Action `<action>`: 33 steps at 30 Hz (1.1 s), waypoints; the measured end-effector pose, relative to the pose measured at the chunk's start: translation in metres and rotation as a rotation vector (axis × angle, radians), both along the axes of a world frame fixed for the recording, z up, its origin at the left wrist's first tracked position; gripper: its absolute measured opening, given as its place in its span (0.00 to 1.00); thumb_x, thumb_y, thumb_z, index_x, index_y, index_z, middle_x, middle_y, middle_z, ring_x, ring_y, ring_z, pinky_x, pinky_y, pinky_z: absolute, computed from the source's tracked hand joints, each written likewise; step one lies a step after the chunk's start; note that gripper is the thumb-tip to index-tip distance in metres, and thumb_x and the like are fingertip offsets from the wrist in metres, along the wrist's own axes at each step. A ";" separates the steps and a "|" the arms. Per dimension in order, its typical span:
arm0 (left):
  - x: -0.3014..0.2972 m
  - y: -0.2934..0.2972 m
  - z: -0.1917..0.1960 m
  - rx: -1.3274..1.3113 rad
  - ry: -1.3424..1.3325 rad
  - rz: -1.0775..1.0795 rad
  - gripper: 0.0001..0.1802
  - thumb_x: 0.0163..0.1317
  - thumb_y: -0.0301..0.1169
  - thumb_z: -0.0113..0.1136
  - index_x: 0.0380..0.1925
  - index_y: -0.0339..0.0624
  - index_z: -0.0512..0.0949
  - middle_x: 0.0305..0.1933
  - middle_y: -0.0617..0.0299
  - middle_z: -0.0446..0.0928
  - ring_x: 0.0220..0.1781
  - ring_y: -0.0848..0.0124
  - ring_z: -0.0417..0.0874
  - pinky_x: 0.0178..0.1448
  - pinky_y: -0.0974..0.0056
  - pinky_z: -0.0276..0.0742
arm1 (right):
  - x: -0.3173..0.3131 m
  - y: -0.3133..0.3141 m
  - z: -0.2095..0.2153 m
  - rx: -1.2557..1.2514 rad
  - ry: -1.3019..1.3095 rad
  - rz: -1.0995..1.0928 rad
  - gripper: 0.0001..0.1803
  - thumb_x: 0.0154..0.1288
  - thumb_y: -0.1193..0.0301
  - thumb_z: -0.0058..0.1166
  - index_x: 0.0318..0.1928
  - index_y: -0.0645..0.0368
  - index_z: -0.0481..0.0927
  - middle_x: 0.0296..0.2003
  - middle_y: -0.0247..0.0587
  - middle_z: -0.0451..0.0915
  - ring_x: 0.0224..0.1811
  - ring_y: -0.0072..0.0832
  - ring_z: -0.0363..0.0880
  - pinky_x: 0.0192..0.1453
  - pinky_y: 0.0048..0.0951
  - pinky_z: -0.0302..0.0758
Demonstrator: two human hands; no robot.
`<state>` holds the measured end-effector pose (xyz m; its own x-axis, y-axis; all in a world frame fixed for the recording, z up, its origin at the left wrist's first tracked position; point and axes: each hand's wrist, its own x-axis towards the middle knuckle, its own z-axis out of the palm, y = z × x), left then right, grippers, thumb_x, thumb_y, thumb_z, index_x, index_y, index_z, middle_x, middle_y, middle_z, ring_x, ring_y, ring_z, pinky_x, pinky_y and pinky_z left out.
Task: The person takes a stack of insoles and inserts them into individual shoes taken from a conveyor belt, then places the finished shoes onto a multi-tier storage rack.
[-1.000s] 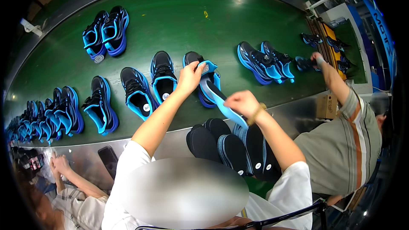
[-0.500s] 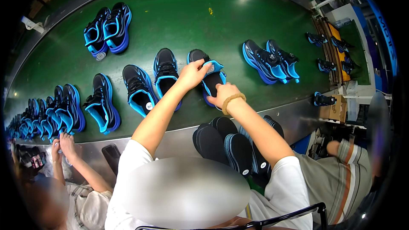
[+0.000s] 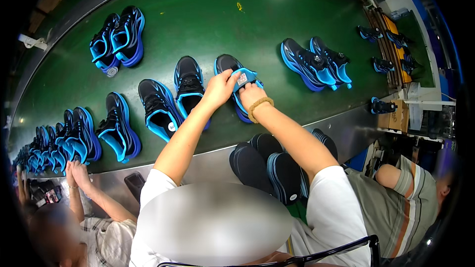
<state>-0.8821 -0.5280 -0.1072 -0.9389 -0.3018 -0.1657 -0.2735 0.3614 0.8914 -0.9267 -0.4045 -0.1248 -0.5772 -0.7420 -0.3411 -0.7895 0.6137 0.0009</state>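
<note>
A black sneaker with blue edging (image 3: 227, 63) stands on the green work surface (image 3: 208, 15), toe pointing away from me. My left hand (image 3: 219, 89) pinches its blue-lined tongue (image 3: 250, 75), pulled up and folded so that a small label shows. My right hand (image 3: 252, 97), with a tan band at the wrist, reaches into the shoe opening; its fingers are hidden inside. Just left stands a matching sneaker (image 3: 188, 73), partly behind my left forearm. Beside that is another sneaker (image 3: 159, 98) with a round white sticker on its insole.
Several black insoles (image 3: 250, 165) lie stacked by the metal edge (image 3: 208, 158) near me. Sneaker pairs stand at right (image 3: 302, 62) and far left (image 3: 129, 37); a long row (image 3: 81, 126) runs left. A co-worker's hands (image 3: 78, 175) work there. Another person (image 3: 396, 202) sits at right.
My right hand has moved from the shoe's heel edge forward into its opening. My left hand still holds the tongue, now folded with its label facing up. The view has shifted slightly.
</note>
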 end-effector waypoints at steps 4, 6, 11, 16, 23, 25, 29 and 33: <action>0.000 0.000 -0.002 -0.048 0.020 0.001 0.17 0.58 0.41 0.46 0.24 0.35 0.67 0.16 0.51 0.64 0.18 0.65 0.65 0.26 0.64 0.62 | -0.007 -0.006 0.002 0.224 -0.142 0.066 0.16 0.57 0.67 0.35 0.40 0.60 0.73 0.44 0.50 0.69 0.47 0.39 0.66 0.51 0.33 0.63; 0.001 0.000 -0.001 -0.044 0.018 0.007 0.17 0.58 0.41 0.46 0.24 0.35 0.67 0.16 0.51 0.64 0.19 0.66 0.64 0.26 0.64 0.62 | -0.011 -0.014 0.005 0.424 -0.176 0.139 0.20 0.58 0.63 0.33 0.44 0.59 0.72 0.48 0.51 0.66 0.51 0.40 0.63 0.55 0.34 0.60; 0.002 -0.001 -0.004 -0.027 0.000 0.007 0.16 0.57 0.41 0.45 0.28 0.37 0.69 0.23 0.43 0.69 0.30 0.47 0.70 0.32 0.55 0.65 | -0.011 -0.014 0.014 0.487 -0.190 0.160 0.20 0.60 0.61 0.31 0.46 0.55 0.72 0.51 0.49 0.64 0.55 0.41 0.59 0.57 0.35 0.58; -0.002 0.003 -0.005 -0.031 0.102 0.030 0.16 0.55 0.39 0.49 0.29 0.34 0.69 0.28 0.47 0.68 0.32 0.55 0.70 0.34 0.60 0.65 | -0.032 -0.008 -0.042 0.546 -0.251 0.277 0.19 0.60 0.64 0.32 0.46 0.56 0.72 0.49 0.44 0.68 0.50 0.39 0.67 0.54 0.36 0.63; -0.005 0.011 -0.002 -0.328 0.321 0.150 0.16 0.50 0.27 0.52 0.41 0.38 0.64 0.39 0.49 0.63 0.39 0.54 0.71 0.43 0.58 0.68 | -0.023 -0.010 0.029 0.342 -0.286 0.378 0.16 0.58 0.68 0.34 0.42 0.58 0.73 0.42 0.44 0.73 0.46 0.35 0.71 0.58 0.36 0.56; -0.008 0.004 -0.016 -0.500 0.317 -0.062 0.16 0.49 0.26 0.53 0.39 0.39 0.64 0.40 0.48 0.63 0.37 0.52 0.72 0.40 0.57 0.69 | -0.021 -0.006 0.036 0.484 -0.316 0.498 0.23 0.57 0.60 0.34 0.45 0.62 0.72 0.43 0.43 0.73 0.51 0.28 0.66 0.64 0.37 0.38; -0.010 0.005 0.003 -0.605 0.155 -0.286 0.18 0.44 0.29 0.57 0.33 0.35 0.62 0.37 0.48 0.63 0.31 0.53 0.74 0.33 0.56 0.71 | -0.012 0.002 0.058 0.577 -0.606 0.259 0.34 0.55 0.50 0.21 0.35 0.64 0.77 0.40 0.46 0.75 0.52 0.30 0.65 0.65 0.37 0.28; -0.014 0.009 0.008 -0.691 0.091 -0.323 0.22 0.41 0.32 0.61 0.32 0.34 0.61 0.35 0.50 0.63 0.30 0.56 0.74 0.31 0.59 0.72 | 0.001 0.027 0.035 0.133 -0.344 0.238 0.24 0.54 0.56 0.37 0.33 0.66 0.75 0.37 0.46 0.74 0.48 0.33 0.69 0.64 0.42 0.37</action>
